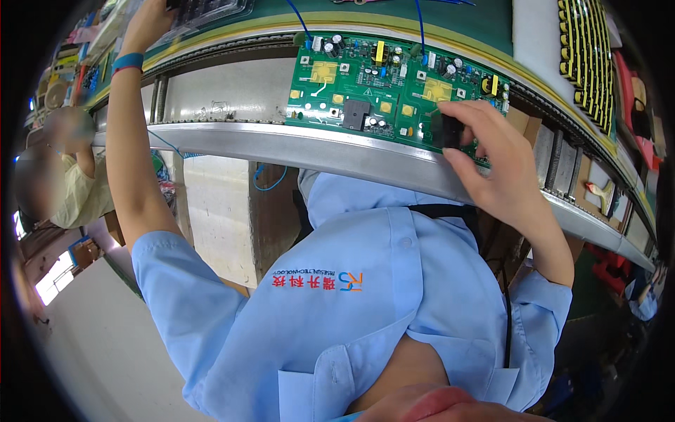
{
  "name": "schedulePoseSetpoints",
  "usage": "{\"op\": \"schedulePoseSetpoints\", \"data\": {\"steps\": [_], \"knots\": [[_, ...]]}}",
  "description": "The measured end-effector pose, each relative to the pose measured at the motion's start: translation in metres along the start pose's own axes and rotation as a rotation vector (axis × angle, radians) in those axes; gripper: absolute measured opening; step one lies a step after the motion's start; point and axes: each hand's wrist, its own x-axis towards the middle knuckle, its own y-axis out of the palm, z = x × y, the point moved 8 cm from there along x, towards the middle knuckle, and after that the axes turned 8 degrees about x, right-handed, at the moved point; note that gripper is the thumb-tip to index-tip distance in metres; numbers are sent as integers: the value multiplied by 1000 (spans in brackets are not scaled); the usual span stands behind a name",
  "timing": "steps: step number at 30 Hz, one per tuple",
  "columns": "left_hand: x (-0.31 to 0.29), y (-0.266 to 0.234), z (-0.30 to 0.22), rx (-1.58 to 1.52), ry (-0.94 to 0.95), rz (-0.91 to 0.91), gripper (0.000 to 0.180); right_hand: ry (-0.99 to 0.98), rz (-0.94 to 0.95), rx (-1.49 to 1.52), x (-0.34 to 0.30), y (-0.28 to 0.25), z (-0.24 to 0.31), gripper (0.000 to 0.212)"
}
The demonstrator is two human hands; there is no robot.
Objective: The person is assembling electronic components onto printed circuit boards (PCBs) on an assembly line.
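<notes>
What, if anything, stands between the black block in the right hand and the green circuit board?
Nothing visible stands between the black block and the circuit board; the right hand holds it over the board's right half. Contact is unclear.

A green table (467, 22) has metal rails (232, 139) along its near edge; a green circuit board (398, 100) rests across them. Toward the left lies a clear plastic tray (214, 14); toward the right, a white sheet (534, 46) and rows of yellow-and-black parts (589, 67).

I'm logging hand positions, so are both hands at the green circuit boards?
No, only the right hand is there, holding a black part, while the left hand is by the clear plastic tray.
</notes>
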Motion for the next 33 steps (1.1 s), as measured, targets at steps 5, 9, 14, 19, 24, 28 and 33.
{"op": "schedulePoseSetpoints", "data": {"steps": [5, 9, 14, 19, 24, 28, 33], "knots": [[3, -7, -1, -25, -28, 111, 53, -160, -52, -240, 3, 17, 11, 51], [-6, -41, 15, -215, -180, -302, 55, -143, -9, -286, 5, 19, 13, 51], [-9, -38, -26, -1972, -512, -379, 23, -121, 35, -292, 7, 19, 14, 50], [-37, -55, -165, -2386, -617, 214, 39, -79, 67, -331, 9, 20, 17, 47], [-66, -46, -271, -2342, -322, 790, 51, -85, 50, -352, 6, 20, 13, 46], [-79, -44, -299, -2240, -438, 888, 53, -108, 1, -380, 3, 19, 14, 45], [-79, -42, -304, -2281, -335, 909, 54, -62, 27, -377, 1, 17, 9, 51]]}}
